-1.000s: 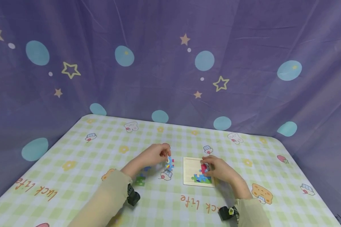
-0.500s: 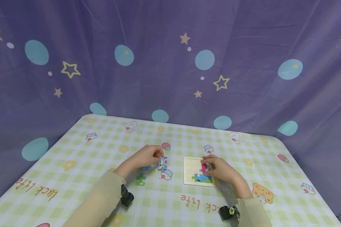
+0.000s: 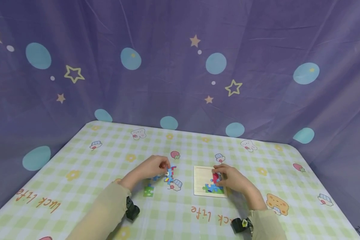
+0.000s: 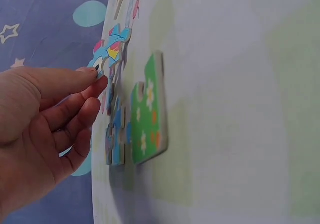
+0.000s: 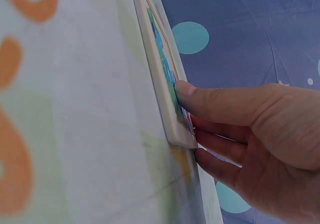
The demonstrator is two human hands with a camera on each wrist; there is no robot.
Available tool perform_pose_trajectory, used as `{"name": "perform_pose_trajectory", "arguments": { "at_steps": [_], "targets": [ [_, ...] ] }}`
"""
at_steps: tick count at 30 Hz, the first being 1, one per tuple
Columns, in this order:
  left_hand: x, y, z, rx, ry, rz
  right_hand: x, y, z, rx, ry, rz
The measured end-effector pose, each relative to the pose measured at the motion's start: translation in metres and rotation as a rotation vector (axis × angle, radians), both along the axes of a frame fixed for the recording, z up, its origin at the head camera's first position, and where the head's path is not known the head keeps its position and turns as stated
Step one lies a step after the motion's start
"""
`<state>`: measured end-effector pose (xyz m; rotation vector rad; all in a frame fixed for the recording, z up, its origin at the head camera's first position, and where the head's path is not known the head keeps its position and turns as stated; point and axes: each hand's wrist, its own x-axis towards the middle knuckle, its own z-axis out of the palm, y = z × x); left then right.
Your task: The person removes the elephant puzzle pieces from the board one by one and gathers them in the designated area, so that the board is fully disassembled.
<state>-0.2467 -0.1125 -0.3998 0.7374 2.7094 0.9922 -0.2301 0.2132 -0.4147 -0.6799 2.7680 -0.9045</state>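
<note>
Between thumb and fingertips, my left hand pinches a blue jigsaw piece with an eye and red edge details, tilted above the tablecloth. A green flowered jigsaw piece lies below that hand, beside blue jigsaw pieces partly hidden by it in the head view. My right hand grips the right side of a wooden puzzle tray, thumb over the rim and fingers along the outer edge. Inside the tray, joined blue-green pieces and a red piece sit at the lower right, partly covered by the hand.
A green-checked tablecloth with printed cakes, flowers and lettering covers the table. Behind its far edge hangs a purple curtain with stars and blue dots. Each wrist wears a small black camera.
My left hand has drawn left, away from the tray, with the blue jigsaw piece, which has turned to a steeper tilt. My right hand stays on the tray.
</note>
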Motion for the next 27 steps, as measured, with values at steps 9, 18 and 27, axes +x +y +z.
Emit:
{"name": "perform_pose_trajectory", "arguments": {
  "at_steps": [9,18,27],
  "targets": [
    [-0.001,0.005,-0.005,-0.041,0.020,0.038,-0.001,0.001,-0.001,0.002,-0.003,0.000],
    [-0.001,0.011,0.001,-0.128,0.046,0.072,-0.001,0.001,0.000,0.007,-0.003,-0.005],
    [0.001,0.013,0.002,-0.156,0.066,0.066,-0.001,0.000,0.000,0.011,-0.004,-0.003]
  ]
}}
